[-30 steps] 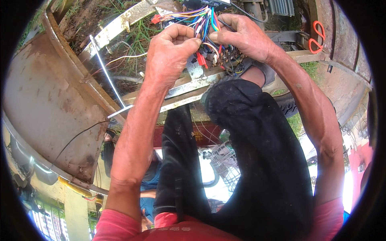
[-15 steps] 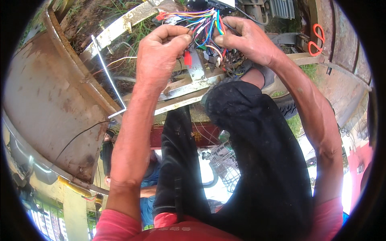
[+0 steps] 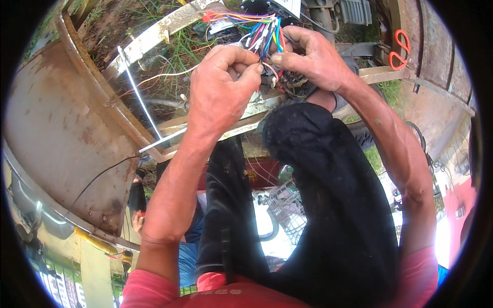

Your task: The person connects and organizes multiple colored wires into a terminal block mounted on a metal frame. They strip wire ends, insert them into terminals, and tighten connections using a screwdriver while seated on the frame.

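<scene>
At 12 o'clock, near the top of the view, lie the wires (image 3: 271, 32), a loose bundle of many colours fanning down from a black box (image 3: 284, 10). The left hand (image 3: 226, 84) reaches in between 11 and 12 o'clock, its thumb and forefinger closed in a narrow pinch on the bundle's lower end; which strand they hold is too small to tell. The right hand (image 3: 316, 57) comes in at 1 o'clock, forefinger and thumb curled toward each other, the thumb tip beside the wires; whether it grips a strand, one cannot tell. The two thumbs are near each other but apart.

A red plug (image 3: 207, 17) sits between 11 and 12 o'clock, at the ends of several strands. At 11 o'clock a pale beam (image 3: 159, 38) slants over grass (image 3: 187, 49), and at 10 a thin T-shaped rod (image 3: 137, 90) stands tilted. A rusty panel (image 3: 56, 133) fills 9 o'clock. At 2 o'clock a pair of orange loops (image 3: 399, 50) shows beside a wooden post; a finned box (image 3: 355, 12) is at 1. The person's knee (image 3: 295, 126), in black trousers, is bent at 1 o'clock of a wire basket (image 3: 287, 208), which lies toward 5. At 8 o'clock a co-worker's hand (image 3: 137, 222) shows just past the left forearm, near a yellow handle (image 3: 95, 240).
</scene>
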{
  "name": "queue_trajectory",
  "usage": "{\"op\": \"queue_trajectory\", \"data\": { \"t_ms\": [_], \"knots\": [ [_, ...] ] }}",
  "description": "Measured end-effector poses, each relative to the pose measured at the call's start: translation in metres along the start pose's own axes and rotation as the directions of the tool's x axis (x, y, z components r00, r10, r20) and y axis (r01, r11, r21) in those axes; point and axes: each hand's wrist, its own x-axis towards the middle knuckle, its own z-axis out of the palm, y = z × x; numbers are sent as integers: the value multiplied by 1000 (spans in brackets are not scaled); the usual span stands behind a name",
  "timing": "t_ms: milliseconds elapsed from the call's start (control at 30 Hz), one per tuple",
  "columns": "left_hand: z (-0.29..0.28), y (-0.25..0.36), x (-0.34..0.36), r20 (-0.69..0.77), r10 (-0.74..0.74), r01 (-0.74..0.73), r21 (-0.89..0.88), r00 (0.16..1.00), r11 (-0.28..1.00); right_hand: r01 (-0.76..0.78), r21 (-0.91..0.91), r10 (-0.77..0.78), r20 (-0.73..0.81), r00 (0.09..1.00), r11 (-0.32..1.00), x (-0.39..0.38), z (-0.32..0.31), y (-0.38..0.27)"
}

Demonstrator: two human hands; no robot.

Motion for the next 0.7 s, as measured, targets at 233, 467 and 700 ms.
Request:
{"op": "queue_trajectory", "data": {
  "t_ms": [233, 467, 700],
  "knots": [
    [-1, -1, 3, -92, 41, -37, 44, 995, 998, -22, -53, 21, -11, 1000, 998, 1, -1, -3],
    [-22, 9, 20, -53, -152, 141, -171, 987, 975, -19, 10, 19, 26, 1000, 1000, 5, 6, -12],
    [-38, 14, 29, -18, -83, 84, 69, 996, 994, -1, -127, 4, 23, 1000, 992, 11, 9, -12]
  ]
}}
